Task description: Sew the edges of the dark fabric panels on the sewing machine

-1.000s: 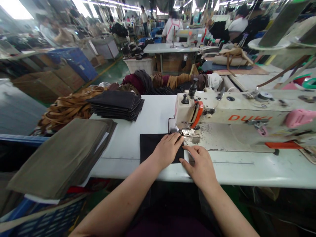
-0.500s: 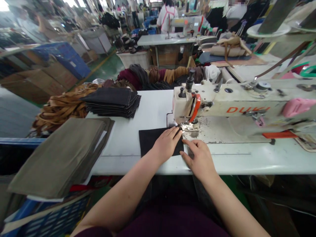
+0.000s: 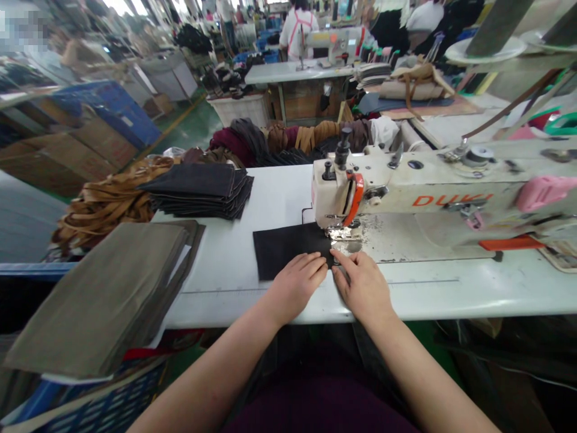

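Observation:
A black fabric panel (image 3: 283, 246) lies flat on the white table, its right edge by the presser foot (image 3: 336, 233) of the sewing machine (image 3: 419, 186). My left hand (image 3: 300, 279) rests on the panel's near right part, fingers stretched out flat. At the panel's right edge, just in front of the presser foot, my right hand (image 3: 363, 282) touches it with the index fingertip. The thumb and index finger of that hand are apart. Whether the needle is in the fabric I cannot tell.
A stack of dark panels (image 3: 198, 189) sits at the table's back left. Olive-grey fabric pieces (image 3: 99, 294) overhang the left end, near brown straps (image 3: 106, 204). Bundled straps (image 3: 288, 138) line the far edge. Beyond, a person (image 3: 297, 30) stands by another sewing machine (image 3: 331, 45).
My left hand has slid back from the presser foot toward me. The black panel has shifted slightly away from me, its far edge now at the foot. My right hand has barely moved.

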The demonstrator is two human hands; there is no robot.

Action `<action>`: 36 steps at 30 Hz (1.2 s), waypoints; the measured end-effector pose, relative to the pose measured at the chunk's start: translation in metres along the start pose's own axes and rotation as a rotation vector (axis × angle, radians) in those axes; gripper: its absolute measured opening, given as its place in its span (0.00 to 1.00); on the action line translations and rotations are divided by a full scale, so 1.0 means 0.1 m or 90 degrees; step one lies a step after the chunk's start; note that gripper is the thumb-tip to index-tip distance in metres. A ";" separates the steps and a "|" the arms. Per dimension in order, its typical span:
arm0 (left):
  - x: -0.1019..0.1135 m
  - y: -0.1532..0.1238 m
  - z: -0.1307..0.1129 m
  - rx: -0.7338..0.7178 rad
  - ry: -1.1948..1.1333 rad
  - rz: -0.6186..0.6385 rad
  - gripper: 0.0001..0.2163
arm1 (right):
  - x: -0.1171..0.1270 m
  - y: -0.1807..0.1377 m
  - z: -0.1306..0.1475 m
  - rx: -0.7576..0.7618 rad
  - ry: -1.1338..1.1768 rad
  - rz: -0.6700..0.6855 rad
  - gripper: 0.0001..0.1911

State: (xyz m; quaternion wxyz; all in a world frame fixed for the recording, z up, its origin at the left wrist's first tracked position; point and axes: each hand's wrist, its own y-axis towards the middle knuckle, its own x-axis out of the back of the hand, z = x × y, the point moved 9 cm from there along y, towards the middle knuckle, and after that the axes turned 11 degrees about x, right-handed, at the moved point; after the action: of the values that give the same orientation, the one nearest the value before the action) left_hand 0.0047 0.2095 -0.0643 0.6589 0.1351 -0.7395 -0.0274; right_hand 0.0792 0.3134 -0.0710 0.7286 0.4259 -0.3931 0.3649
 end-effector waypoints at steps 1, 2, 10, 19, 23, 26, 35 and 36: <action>-0.01 0.02 0.03 0.003 0.007 0.012 0.17 | 0.00 -0.01 0.00 0.002 -0.003 0.000 0.21; -0.02 0.05 0.05 0.006 0.013 0.021 0.17 | 0.00 -0.01 0.01 0.004 -0.006 -0.001 0.22; -0.07 0.27 0.25 0.025 0.016 0.037 0.19 | 0.01 -0.03 0.03 0.000 -0.012 -0.003 0.21; -0.08 0.50 0.43 0.029 0.003 0.022 0.18 | 0.02 -0.03 0.06 0.005 -0.027 -0.003 0.21; -0.08 0.59 0.50 0.041 -0.007 0.018 0.17 | 0.01 -0.04 0.07 0.007 -0.038 -0.006 0.21; -0.09 0.63 0.54 0.049 -0.014 0.014 0.17 | 0.01 -0.04 0.08 0.009 -0.045 -0.002 0.21; -0.04 0.73 0.59 0.039 -0.071 -0.026 0.14 | 0.01 -0.03 0.09 0.015 -0.055 -0.010 0.20; -0.04 0.77 0.63 0.046 -0.083 -0.024 0.14 | 0.02 -0.03 0.09 0.019 -0.056 -0.014 0.20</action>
State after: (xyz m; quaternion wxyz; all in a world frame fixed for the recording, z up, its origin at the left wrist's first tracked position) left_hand -0.0692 0.2757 -0.0597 0.6032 0.1706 -0.7788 -0.0216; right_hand 0.0803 0.3040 -0.0675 0.7083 0.4566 -0.4147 0.3433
